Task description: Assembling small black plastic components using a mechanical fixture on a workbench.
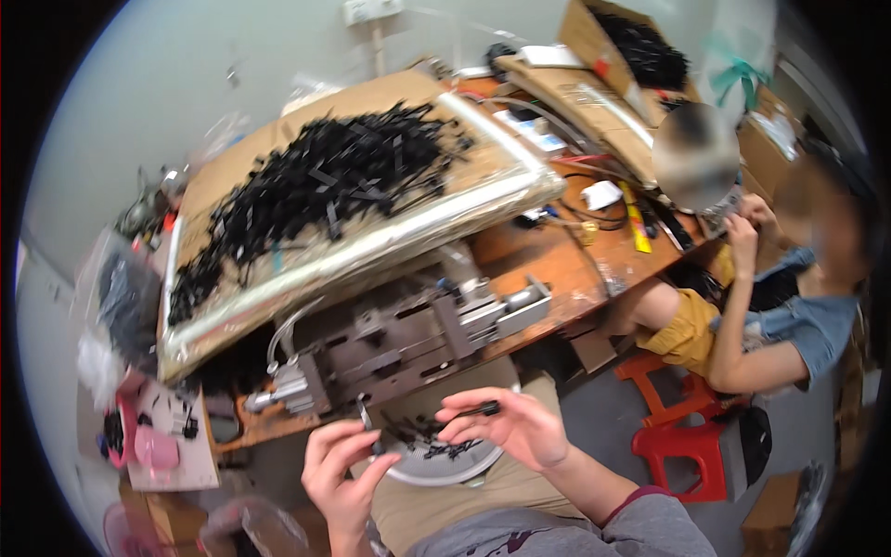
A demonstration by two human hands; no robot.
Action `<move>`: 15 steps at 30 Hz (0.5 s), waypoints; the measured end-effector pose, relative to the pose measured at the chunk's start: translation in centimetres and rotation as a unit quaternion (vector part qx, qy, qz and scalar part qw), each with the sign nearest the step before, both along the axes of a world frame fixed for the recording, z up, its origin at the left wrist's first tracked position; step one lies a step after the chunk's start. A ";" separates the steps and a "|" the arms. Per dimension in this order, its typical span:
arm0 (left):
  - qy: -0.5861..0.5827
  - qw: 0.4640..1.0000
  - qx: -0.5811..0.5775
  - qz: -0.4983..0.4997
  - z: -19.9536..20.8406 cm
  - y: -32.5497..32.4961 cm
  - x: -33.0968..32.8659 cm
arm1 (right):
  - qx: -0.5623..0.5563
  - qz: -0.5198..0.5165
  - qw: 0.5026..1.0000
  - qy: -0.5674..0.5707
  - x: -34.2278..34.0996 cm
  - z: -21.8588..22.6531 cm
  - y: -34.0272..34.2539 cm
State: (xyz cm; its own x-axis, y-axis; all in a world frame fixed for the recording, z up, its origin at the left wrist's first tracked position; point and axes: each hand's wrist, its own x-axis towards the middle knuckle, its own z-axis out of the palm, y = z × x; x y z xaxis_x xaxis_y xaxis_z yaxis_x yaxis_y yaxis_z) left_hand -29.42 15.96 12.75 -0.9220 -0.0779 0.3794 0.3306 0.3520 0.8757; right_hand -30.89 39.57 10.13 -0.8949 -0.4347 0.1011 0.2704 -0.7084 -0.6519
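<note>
Over my lap, my left hand (342, 462) pinches a small black part (378, 447) between thumb and fingers; a slim silvery piece (364, 414) shows just above its fingertips. My right hand (512, 429) is closed on another small black stick-like part (486, 408), held level between thumb and forefinger. Below and between both hands rests a white bowl (434, 481) with many loose black parts (445, 449) in it. Beyond them, a grey metal fixture with pneumatic cylinders (385, 348) sits at the table's front edge. The parts' exact kind is too small to make out.
A large cardboard-lined tray (306, 302) heaped with black parts (325, 176) stands above the fixture. On the right, a co-worker (780, 306) sits by the orange-brown table (529, 265), near red stools (682, 455). Pink containers (156, 447) stand at left.
</note>
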 end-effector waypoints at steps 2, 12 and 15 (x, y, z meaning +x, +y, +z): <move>0.001 0.998 -0.068 -0.006 -0.2 0.2 -0.4 | 0.033 -0.016 0.999 0.001 0.1 0.8 -0.2; 0.132 0.927 -0.350 0.004 -2.3 1.7 -4.0 | 0.087 -0.121 0.985 0.089 0.0 0.9 -1.0; 0.128 0.918 -0.376 0.007 -2.9 1.7 -4.3 | 0.084 -0.134 0.978 0.135 -0.3 0.4 -1.4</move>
State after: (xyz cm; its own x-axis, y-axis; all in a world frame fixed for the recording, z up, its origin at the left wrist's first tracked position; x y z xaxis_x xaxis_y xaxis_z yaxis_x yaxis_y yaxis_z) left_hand -33.71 17.68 9.87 -0.7962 0.2837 0.5344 0.4824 0.8308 0.2777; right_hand -31.20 38.18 10.58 -0.9291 -0.2196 0.2975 -0.1088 -0.6066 -0.7876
